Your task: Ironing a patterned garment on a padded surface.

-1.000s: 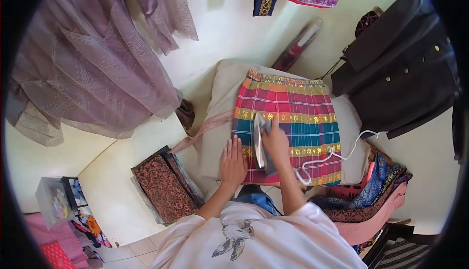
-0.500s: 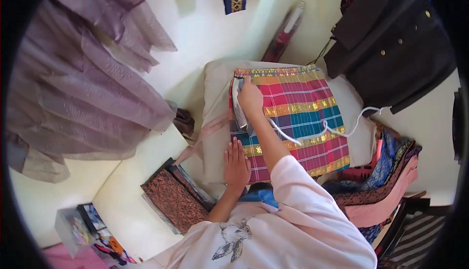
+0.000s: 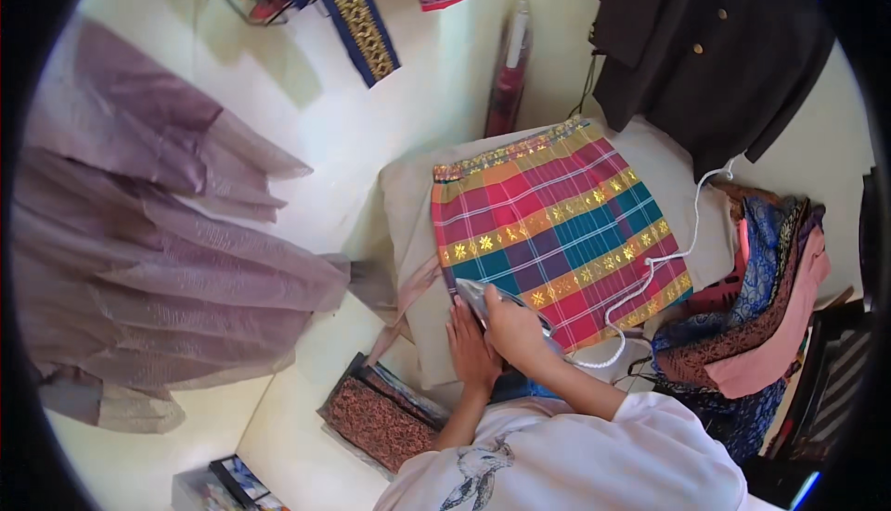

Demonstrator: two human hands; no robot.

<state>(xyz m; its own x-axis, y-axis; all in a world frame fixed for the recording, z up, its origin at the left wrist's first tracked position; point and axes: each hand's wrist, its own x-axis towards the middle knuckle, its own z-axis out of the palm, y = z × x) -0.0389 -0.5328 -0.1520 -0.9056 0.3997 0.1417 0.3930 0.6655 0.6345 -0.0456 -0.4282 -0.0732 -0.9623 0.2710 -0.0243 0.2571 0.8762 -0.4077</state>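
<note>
A plaid skirt-like garment with gold motifs and a gathered waistband lies spread on a padded beige ironing surface. Near its lower left edge, my right hand is wrapped round an electric iron, whose soleplate rests on the cloth. From the iron a white cord runs right across the garment. My left hand lies flat with fingers stretched, beside the iron at the cloth's left edge.
Folded patterned cloth lies at the lower left. Draped fabrics hang over a stand on the right. A dark jacket and a sheer mauve dress hang on either side. A pink tie trails off the ironing surface.
My right hand has drawn the iron from near the waistband down toward me, beside my left hand. The cord has shifted with it, and the view has turned somewhat.
</note>
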